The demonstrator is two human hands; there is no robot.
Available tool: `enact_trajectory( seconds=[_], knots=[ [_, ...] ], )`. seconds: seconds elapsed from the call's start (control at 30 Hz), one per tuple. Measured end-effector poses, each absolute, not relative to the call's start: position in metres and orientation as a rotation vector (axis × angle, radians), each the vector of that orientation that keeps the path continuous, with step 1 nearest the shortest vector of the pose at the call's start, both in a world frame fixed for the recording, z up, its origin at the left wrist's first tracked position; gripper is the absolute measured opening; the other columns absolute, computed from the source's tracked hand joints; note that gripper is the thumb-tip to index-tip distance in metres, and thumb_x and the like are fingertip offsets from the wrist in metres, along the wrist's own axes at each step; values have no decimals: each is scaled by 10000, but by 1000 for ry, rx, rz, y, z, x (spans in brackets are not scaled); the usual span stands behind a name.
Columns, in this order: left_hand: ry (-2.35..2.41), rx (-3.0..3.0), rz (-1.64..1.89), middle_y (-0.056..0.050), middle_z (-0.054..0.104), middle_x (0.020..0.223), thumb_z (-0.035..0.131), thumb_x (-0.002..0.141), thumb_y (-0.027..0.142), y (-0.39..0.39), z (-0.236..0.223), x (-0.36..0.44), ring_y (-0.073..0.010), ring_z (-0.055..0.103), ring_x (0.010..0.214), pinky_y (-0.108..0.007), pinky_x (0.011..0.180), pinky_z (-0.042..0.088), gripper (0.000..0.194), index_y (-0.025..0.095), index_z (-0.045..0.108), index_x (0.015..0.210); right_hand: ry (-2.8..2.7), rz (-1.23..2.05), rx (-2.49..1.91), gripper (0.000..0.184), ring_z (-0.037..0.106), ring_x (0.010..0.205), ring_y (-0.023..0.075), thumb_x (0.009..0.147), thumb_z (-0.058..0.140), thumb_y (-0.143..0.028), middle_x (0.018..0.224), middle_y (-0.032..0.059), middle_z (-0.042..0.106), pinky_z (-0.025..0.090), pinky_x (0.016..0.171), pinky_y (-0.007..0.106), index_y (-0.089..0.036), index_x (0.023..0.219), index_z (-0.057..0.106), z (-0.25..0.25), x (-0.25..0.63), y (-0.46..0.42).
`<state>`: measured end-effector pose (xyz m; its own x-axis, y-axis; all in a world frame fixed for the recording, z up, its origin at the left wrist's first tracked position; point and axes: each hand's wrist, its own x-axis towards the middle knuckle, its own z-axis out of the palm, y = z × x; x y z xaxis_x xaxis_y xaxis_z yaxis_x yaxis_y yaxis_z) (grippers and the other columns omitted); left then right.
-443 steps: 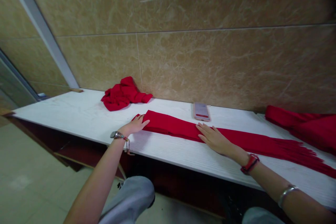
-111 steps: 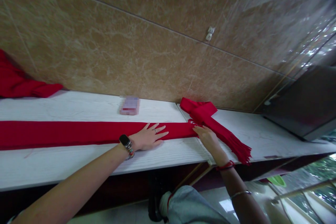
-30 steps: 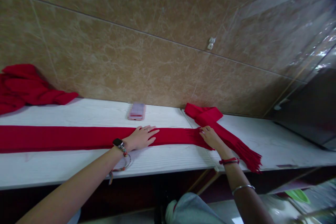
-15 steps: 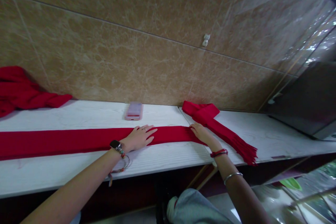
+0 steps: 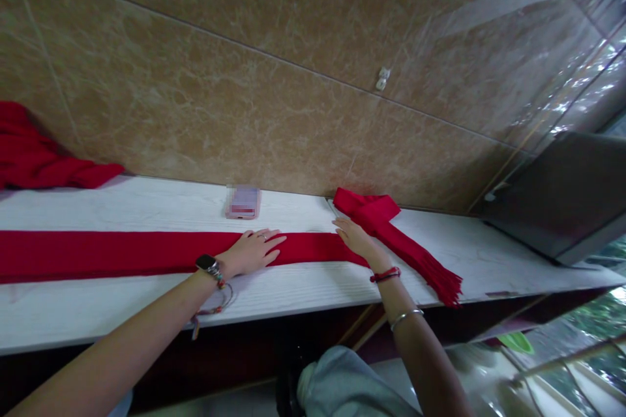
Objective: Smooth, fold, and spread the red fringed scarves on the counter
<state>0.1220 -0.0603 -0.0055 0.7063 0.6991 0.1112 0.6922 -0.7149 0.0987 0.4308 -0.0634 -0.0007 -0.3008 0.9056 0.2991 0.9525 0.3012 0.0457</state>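
Red fabric in a long flat strip (image 5: 122, 253) runs along the white desk (image 5: 171, 208), the left hand (image 5: 250, 252) lying on it with fingers spread and clenched on nothing, while the right hand (image 5: 355, 238) rests at the strip's right part, though whether its fingers grasp the cloth I cannot tell. Just beyond the right hand lies a fringed red scarf (image 5: 391, 231), folded over near the tiled wall (image 5: 244, 98). Behind the strip sits a phone (image 5: 243, 202), and a crumpled red cloth (image 5: 44, 159) lies far left against the wall.
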Motion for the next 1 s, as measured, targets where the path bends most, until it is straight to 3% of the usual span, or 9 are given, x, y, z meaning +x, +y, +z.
enact_trajectory(
  seconds=[0.13, 0.23, 0.33, 0.43, 0.5, 0.6, 0.67, 0.87, 1.0],
  knots=[
    [1177, 2868, 222, -50, 329, 1413, 264, 910, 392, -63, -5, 122, -232, 314, 1268, -435, 983, 267, 449, 285, 344, 1339, -2411, -176, -1774, 438, 387, 1232, 233, 910, 281, -326, 1333, 117, 443, 343, 982, 485, -160, 1289, 422, -23, 409, -61],
    [1171, 2868, 228, -47, 334, 1410, 266, 910, 397, -65, -4, 121, -232, 314, 1268, -437, 985, 269, 448, 287, 347, 1336, -2374, -197, -1859, 437, 344, 1260, 244, 921, 228, -321, 1370, 101, 395, 315, 975, 539, -198, 1306, 395, -31, 419, -68],
    [1176, 2867, 240, -48, 339, 1407, 263, 911, 397, -65, -4, 121, -236, 316, 1267, -444, 983, 271, 447, 288, 347, 1336, -2302, -291, -1988, 418, 379, 1234, 263, 911, 243, -265, 1324, 134, 449, 295, 971, 564, -182, 1262, 453, -25, 436, -77],
    [1165, 2868, 254, -50, 347, 1403, 268, 909, 400, -63, -5, 120, -232, 326, 1262, -435, 977, 281, 444, 290, 359, 1329, -2220, -459, -1982, 399, 378, 1230, 283, 889, 294, -239, 1269, 158, 500, 186, 1003, 599, -165, 1225, 497, -9, 441, -86],
    [1158, 2865, 263, -50, 348, 1403, 274, 907, 399, -63, -6, 120, -229, 328, 1262, -429, 975, 283, 441, 290, 367, 1325, -2264, -406, -1880, 439, 322, 1267, 271, 876, 351, -319, 1326, 139, 444, 166, 1026, 574, -176, 1284, 432, 2, 436, -91],
    [1161, 2859, 279, -51, 349, 1402, 280, 906, 391, -64, -5, 120, -228, 327, 1263, -432, 979, 275, 438, 288, 374, 1321, -2429, -111, -1791, 727, 201, 1322, 261, 774, 498, -498, 1431, 123, 275, 169, 1054, 517, -165, 1377, 266, 11, 429, -97],
    [1164, 2852, 278, -50, 352, 1400, 283, 905, 387, -66, -3, 120, -227, 332, 1260, -431, 979, 275, 438, 287, 373, 1322, -2475, 54, -1859, 861, 160, 1331, 274, 704, 568, -528, 1445, 143, 221, 144, 1064, 508, -141, 1392, 225, 10, 433, -97],
    [1165, 2866, 231, -53, 346, 1403, 270, 908, 383, -67, 0, 121, -226, 331, 1260, -428, 980, 276, 446, 277, 358, 1333, -2344, 197, -1955, 766, 267, 1298, 267, 721, 567, -459, 1414, 142, 301, 197, 1062, 471, -159, 1370, 291, -5, 483, -92],
    [1154, 2875, 230, -55, 339, 1407, 262, 909, 387, -62, -4, 121, -225, 320, 1265, -423, 972, 285, 451, 279, 348, 1338, -2291, 189, -1903, 681, 374, 1244, 240, 742, 563, -391, 1356, 135, 406, 298, 1035, 406, -158, 1344, 344, -8, 511, -95]
  ],
)
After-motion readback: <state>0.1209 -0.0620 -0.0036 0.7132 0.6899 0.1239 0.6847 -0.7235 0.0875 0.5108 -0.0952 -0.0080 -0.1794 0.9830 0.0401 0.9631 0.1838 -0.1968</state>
